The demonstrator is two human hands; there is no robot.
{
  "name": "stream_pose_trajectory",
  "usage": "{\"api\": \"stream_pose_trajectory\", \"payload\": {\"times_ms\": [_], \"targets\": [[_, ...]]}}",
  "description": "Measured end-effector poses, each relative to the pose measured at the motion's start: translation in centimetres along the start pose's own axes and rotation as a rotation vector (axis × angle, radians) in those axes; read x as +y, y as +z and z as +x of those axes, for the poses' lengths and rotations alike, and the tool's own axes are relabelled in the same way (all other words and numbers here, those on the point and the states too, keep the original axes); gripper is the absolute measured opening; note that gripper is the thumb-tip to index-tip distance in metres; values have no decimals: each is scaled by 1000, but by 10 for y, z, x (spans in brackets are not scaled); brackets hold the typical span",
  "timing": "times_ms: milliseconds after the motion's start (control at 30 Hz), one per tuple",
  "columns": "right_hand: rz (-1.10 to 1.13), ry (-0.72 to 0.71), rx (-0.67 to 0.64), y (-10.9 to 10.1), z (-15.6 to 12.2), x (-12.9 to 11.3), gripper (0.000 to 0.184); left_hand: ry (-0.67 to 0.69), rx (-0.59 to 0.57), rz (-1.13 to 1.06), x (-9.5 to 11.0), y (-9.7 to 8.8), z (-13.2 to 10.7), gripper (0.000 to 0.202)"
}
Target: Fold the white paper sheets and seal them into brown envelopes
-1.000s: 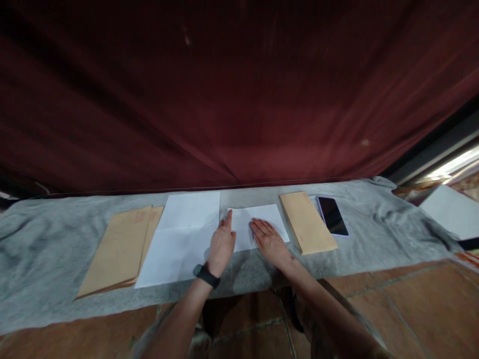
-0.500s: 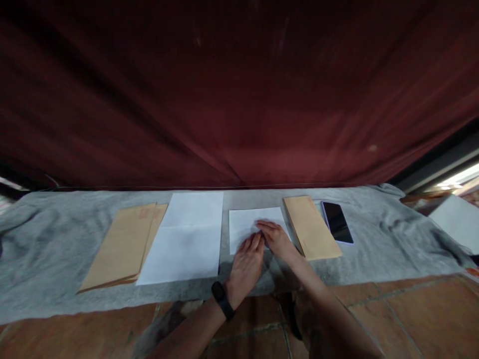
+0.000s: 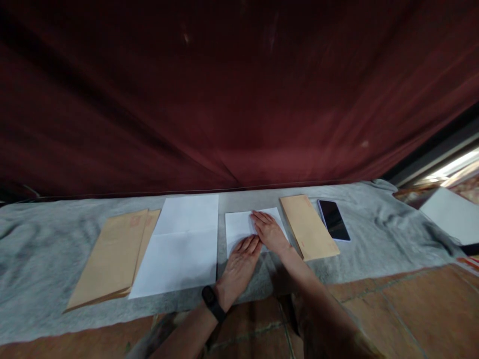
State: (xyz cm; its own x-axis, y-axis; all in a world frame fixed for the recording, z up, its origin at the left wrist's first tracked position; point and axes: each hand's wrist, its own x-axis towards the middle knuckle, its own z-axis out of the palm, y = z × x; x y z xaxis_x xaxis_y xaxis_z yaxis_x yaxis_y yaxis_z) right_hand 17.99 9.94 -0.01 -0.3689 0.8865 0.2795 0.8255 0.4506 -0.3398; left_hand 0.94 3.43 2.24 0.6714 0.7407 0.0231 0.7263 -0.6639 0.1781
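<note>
left grip (image 3: 240, 265) and right grip (image 3: 271, 233) rest flat on the small paper (image 3: 235, 226), both unclosed, fingers outstretched; an envelope (image 3: 310, 229) lies just beside it.

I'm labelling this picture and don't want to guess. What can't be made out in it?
All in the head view:
- Part of the small white paper: hidden under the left hand and right hand.
- Wording of the red print on the left-hand brown envelopes: too small and blurred.
- Full outline of the white flat object: cut off by the picture's right edge.
</note>
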Motion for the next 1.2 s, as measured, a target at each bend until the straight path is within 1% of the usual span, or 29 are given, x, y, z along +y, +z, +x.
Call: {"api": "stream_pose_trajectory", "payload": {"times_ms": [233,367,500,567,633,700,733,867,967,1067,1200], "targets": [[-72,63,22,8,4,0,44,6,37,26,-2,2,-2,50],[-116,96,8,9,1,0,44,-16,56,-3,2,-5,-2,47],[-151,114,-3,7,-3,-2,45,-36,84,-115,2,-11,1,43],[-157,110,1,7,-4,-4,45,-76,127,-182,0,-11,5,37],[-159,114,14,8,-5,-4,45,-163,217,-204,-4,-7,13,36],[-163,118,30,10,-5,-5,45,-242,313,-162,-8,-1,23,44],[-169,115,34,11,-5,-5,45,-254,330,-133,-10,3,29,48],[-191,107,46,15,-6,-2,45,-357,314,-57,-16,16,50,51],[-189,110,63,17,-7,0,47,-396,302,-25,-18,22,58,51],[-203,119,79,17,-9,1,47,-392,289,-17,-19,24,58,50],[-229,163,102,17,-11,-1,45,-405,277,-12,-24,23,53,50]]}}
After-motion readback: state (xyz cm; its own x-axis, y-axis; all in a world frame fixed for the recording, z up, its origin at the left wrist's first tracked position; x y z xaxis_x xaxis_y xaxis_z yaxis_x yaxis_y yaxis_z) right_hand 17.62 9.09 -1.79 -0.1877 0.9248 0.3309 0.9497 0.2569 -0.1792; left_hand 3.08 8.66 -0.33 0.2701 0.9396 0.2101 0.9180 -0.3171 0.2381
